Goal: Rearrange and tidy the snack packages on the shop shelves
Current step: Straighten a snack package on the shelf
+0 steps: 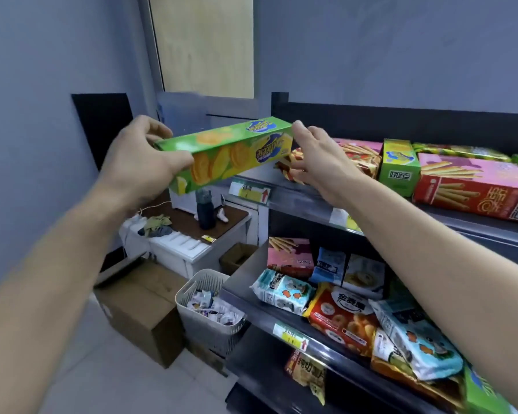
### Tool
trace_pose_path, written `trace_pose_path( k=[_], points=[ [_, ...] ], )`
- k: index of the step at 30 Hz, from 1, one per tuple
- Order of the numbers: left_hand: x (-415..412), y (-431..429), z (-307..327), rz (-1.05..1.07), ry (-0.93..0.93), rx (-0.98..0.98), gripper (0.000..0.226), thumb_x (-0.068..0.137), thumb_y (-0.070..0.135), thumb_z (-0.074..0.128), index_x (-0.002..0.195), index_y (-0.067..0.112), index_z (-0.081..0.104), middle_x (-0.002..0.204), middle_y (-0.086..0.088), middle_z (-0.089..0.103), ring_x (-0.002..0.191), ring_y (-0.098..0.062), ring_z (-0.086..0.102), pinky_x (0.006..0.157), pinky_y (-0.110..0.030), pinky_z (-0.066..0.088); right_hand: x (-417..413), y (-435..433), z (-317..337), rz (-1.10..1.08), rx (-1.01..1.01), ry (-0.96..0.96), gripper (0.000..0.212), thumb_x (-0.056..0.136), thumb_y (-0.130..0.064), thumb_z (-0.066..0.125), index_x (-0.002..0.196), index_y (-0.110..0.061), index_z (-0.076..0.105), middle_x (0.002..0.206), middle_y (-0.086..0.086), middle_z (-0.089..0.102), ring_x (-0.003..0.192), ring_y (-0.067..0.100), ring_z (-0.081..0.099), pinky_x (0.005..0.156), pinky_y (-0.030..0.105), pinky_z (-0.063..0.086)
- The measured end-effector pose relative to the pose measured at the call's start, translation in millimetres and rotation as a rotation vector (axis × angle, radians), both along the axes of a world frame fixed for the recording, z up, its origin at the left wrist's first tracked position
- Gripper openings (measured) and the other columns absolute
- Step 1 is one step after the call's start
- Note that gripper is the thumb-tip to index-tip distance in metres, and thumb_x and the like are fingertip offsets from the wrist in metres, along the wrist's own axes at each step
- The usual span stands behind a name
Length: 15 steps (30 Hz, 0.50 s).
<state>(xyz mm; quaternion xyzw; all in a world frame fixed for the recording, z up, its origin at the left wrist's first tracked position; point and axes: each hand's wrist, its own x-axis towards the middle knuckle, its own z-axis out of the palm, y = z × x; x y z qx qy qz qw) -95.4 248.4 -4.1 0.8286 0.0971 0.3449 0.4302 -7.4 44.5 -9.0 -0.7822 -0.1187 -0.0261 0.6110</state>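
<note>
A: Now, your left hand (144, 162) grips the long green cardboard biscuit box (222, 156), printed with yellow sandwich biscuits, at its left end. The thumb is on the front face and the fingers are curled over the top edge.

B: Yes, and your right hand (314, 156) is not clasping it. Its fingers are straight, with the tips against the box's right end.

A: So the box spans between your two hands in the air, its right end higher than its left.

B: It hangs just off the left end of the dark metal top shelf (296, 200), and the yellow price tag (248, 193) on the shelf's front rail shows just under it.

A: Beneath your right palm lies a red and gold foil packet (365, 162). Whether your lower fingers touch it, I cannot tell.

B: Further right on that shelf you have a small upright green carton (401, 168) and, beside it, a flat pink and red box of biscuit sticks (473, 186).

A: On the shelf below, a light blue bag with a cartoon animal (281, 291) lies beside a red bag of ring biscuits (341, 318).

B: On the floor left of the shelves stands a grey slotted plastic basket (201, 327) holding small wrappers, next to a brown cardboard carton (141, 309).
</note>
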Motion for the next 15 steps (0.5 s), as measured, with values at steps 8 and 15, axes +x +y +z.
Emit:
trace_pose_path(
  k=[8,15],
  points=[
    [-94.6,20.8,-27.5,-0.018,0.125,-0.066,0.031,0.052,0.019,0.061,0.079,0.032,0.053,0.107,-0.005,0.056,0.078,-0.020,0.058,0.071,-0.045,0.059,-34.4,18.4,-28.4,0.234,-0.020,0.137,0.044,0.096,-0.051,0.037,0.121,-0.016,0.045,0.106,0.006,0.063,0.092,0.019,0.064,0.084,0.033,0.053],
    [-115.0,-2.8,-66.7,-0.035,0.316,-0.034,0.036,0.047,0.019,0.062,0.082,0.029,0.057,0.096,0.004,0.061,0.091,-0.024,0.061,0.083,-0.044,0.054,-43.3,6.6,-92.1,0.277,-0.271,0.338,0.055,0.089,-0.048,0.054,0.126,-0.008,0.047,0.099,0.002,0.067,0.065,0.009,0.064,0.056,0.020,0.051]
  ],
)
